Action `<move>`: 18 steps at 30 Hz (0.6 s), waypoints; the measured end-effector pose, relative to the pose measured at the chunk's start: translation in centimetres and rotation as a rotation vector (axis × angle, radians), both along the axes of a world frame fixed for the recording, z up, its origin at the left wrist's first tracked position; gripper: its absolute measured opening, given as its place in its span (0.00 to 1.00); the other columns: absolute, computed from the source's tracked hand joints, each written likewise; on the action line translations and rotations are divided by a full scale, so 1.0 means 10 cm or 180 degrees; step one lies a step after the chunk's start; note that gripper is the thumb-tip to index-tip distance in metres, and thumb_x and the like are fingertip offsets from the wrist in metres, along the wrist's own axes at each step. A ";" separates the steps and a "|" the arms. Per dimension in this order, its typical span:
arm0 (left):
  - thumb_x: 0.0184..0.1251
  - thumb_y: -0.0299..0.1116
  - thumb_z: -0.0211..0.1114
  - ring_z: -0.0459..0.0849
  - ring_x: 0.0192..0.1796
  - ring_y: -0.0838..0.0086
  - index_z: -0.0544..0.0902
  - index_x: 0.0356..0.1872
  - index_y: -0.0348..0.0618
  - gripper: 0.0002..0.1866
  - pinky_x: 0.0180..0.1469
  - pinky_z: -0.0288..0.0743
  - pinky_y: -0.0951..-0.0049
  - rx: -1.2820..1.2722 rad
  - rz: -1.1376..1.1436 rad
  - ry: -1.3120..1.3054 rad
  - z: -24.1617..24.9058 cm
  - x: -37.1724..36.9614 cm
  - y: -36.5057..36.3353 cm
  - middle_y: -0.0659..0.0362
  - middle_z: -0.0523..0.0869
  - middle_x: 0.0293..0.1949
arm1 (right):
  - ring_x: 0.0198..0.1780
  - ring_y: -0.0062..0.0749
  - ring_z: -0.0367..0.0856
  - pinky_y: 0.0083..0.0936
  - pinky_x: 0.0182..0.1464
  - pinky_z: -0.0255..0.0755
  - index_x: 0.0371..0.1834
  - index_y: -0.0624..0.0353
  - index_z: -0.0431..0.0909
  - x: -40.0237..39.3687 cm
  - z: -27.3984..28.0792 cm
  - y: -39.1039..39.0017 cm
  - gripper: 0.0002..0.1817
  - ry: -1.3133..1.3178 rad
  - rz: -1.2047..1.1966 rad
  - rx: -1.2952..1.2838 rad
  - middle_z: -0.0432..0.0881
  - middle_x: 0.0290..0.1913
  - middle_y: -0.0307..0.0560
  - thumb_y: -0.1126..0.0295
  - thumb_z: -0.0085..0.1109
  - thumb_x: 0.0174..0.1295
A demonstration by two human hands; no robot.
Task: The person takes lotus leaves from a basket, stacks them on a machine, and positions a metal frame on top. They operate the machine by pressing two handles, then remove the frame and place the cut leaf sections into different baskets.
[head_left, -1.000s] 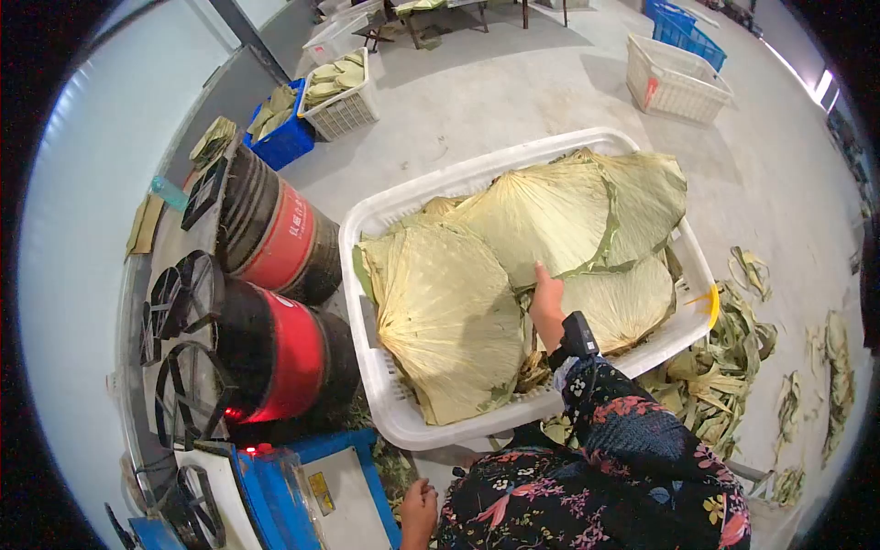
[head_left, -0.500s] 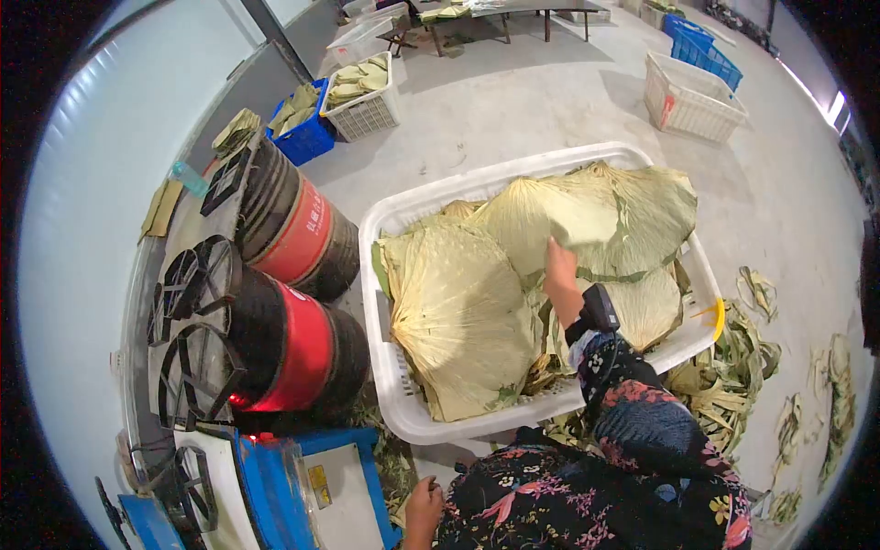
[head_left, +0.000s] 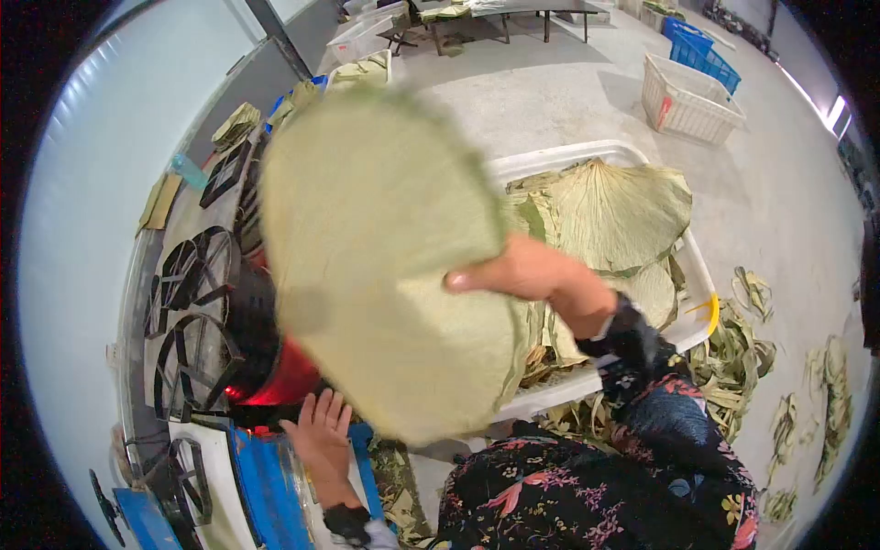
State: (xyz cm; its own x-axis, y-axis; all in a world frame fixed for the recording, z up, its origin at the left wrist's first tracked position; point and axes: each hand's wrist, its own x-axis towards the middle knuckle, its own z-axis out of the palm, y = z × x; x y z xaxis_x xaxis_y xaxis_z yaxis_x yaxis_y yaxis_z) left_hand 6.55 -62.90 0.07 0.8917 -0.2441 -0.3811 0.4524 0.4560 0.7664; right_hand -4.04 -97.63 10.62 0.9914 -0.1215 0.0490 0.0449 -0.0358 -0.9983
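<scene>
A large pale green dried leaf [head_left: 385,266], blurred at its edges, is held up in my right hand [head_left: 527,275], thumb on its near face and the other fingers hidden behind it. My left hand [head_left: 323,438] has its fingers spread, above the blue-edged machine [head_left: 266,477] and just left of the leaf's lower edge. Behind the leaf stands the white basket [head_left: 701,275], where more dried leaves [head_left: 628,215] lie stacked on the right side. The leaf hides the basket's left part.
Black and red barrels [head_left: 289,371] with black metal frames [head_left: 197,367] stand at the left. Leaf scraps [head_left: 724,376] lie on the floor to the right. Farther back are a white crate [head_left: 692,99], a blue crate [head_left: 704,55] and a table [head_left: 513,7].
My right hand has lifted a leaf out of the basket and moved left with it. My left hand has moved up and left, and its fingers have spread.
</scene>
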 end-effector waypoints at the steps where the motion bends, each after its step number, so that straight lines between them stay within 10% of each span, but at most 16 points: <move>1: 0.65 0.66 0.41 0.78 0.50 0.64 0.68 0.60 0.39 0.39 0.53 0.72 0.64 -0.1129 -0.1540 -0.0431 -0.32 0.31 0.43 0.53 0.77 0.52 | 0.53 0.34 0.74 0.29 0.57 0.66 0.56 0.66 0.71 0.18 -0.25 0.06 0.27 0.0220 0.0344 0.0042 0.78 0.52 0.49 0.66 0.65 0.54; 3: 0.63 0.66 0.44 0.74 0.57 0.62 0.68 0.60 0.41 0.39 0.59 0.69 0.59 -0.0463 -0.0182 -0.0372 -0.15 0.16 0.25 0.53 0.73 0.59 | 0.52 0.32 0.75 0.29 0.56 0.66 0.57 0.65 0.70 0.46 -0.69 0.18 0.28 0.0622 0.0962 0.0275 0.78 0.50 0.47 0.66 0.65 0.53; 11: 0.64 0.53 0.52 0.74 0.58 0.60 0.66 0.62 0.40 0.32 0.57 0.72 0.58 0.0722 -0.0252 -0.0534 -0.07 -0.15 0.95 0.53 0.73 0.58 | 0.49 0.29 0.74 0.28 0.55 0.67 0.56 0.63 0.71 0.97 -1.19 0.52 0.25 0.0893 0.2029 0.0811 0.80 0.48 0.44 0.68 0.64 0.54; 18: 0.54 0.23 0.65 0.80 0.48 0.68 0.71 0.55 0.33 0.24 0.53 0.73 0.69 0.0875 0.0951 -0.1317 0.28 -0.55 1.30 0.55 0.80 0.49 | 0.49 0.38 0.76 0.33 0.53 0.69 0.56 0.66 0.69 1.37 -1.02 1.42 0.27 -0.0138 0.0993 -0.0752 0.77 0.51 0.51 0.66 0.62 0.54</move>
State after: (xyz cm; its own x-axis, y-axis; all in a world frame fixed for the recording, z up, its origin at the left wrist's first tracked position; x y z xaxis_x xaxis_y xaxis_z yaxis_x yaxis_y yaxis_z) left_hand 1.09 -49.91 2.85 0.9950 0.0999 0.0002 -0.0280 0.2770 0.9605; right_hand 9.69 -83.47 0.38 0.9753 0.2049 0.0821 0.1319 -0.2424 -0.9612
